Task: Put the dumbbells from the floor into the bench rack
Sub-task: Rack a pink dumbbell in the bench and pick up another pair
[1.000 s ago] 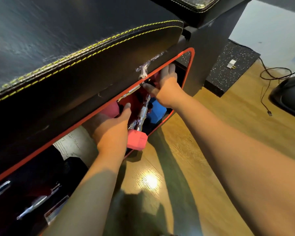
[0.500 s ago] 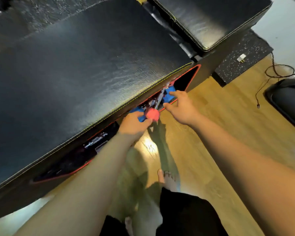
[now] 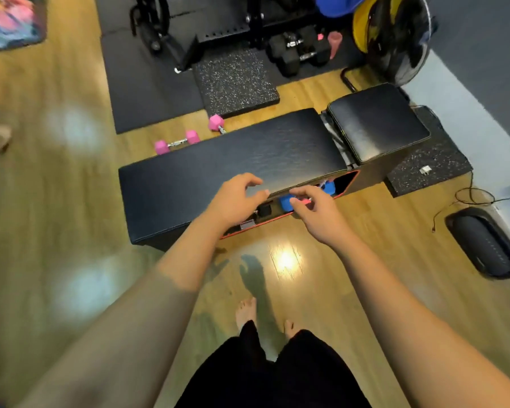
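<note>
Person stands at the near side of the black bench (image 3: 248, 154), both arms out over it. Left hand (image 3: 233, 201) hovers over the bench's front edge, fingers loosely curled, holding nothing. Right hand (image 3: 318, 213) just beside it, in front of the red-edged rack opening (image 3: 346, 184), fingers spread, empty. Blue dumbbell (image 3: 286, 201) sits inside the rack, partly hidden by the right hand. Two pink dumbbells (image 3: 177, 141) lie on the wood floor (image 3: 71, 201) behind the bench.
</note>
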Tool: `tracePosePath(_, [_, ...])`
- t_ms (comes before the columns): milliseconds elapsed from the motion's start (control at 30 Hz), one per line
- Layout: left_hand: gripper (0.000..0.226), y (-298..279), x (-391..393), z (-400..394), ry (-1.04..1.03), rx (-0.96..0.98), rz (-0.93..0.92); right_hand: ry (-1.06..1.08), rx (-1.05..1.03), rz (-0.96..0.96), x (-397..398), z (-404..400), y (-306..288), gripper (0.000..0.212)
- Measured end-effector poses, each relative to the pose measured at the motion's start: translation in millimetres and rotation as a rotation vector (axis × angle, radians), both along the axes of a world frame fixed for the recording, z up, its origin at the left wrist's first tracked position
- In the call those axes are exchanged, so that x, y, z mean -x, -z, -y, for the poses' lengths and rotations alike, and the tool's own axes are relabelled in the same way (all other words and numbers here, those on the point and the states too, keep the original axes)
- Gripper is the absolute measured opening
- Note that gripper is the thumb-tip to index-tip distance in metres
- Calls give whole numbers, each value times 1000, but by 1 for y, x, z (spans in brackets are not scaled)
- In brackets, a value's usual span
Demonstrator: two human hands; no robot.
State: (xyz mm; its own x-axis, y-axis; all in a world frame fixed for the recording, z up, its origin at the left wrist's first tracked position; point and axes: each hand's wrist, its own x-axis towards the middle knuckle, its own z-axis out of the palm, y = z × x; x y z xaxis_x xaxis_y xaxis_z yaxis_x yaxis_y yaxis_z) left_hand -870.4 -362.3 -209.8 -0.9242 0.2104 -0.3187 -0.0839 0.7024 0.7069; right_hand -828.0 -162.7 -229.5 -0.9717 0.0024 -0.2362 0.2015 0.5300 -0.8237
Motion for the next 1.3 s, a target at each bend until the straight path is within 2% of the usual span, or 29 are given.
tracePosePath(233, [33,-39,-118,57,-322,-58,-77,-212,13,-64,-56,42,-42,21])
tracePosePath(400, [31,-43,-187,95,-466,-120,-88,-301,30,-88,-90,81,-57,21])
tracePosePath(567, [26,-51,-223,165,-569,-184,-118,-403,34,-88,-112,152,-75,21])
tracePosePath(733, [23,-58,-237,249,-582,-246,-171,-394,15,-122,-126,239,-81,22])
tracePosePath(1000, [25,-66,-248,400,-519,-229,-177,-304,11,-99,-142,390,-74,20])
tracePosePath(1300, [15,-56,-192,501,-530,-250,-161,-265,4,-57,-93,467,-66,20])
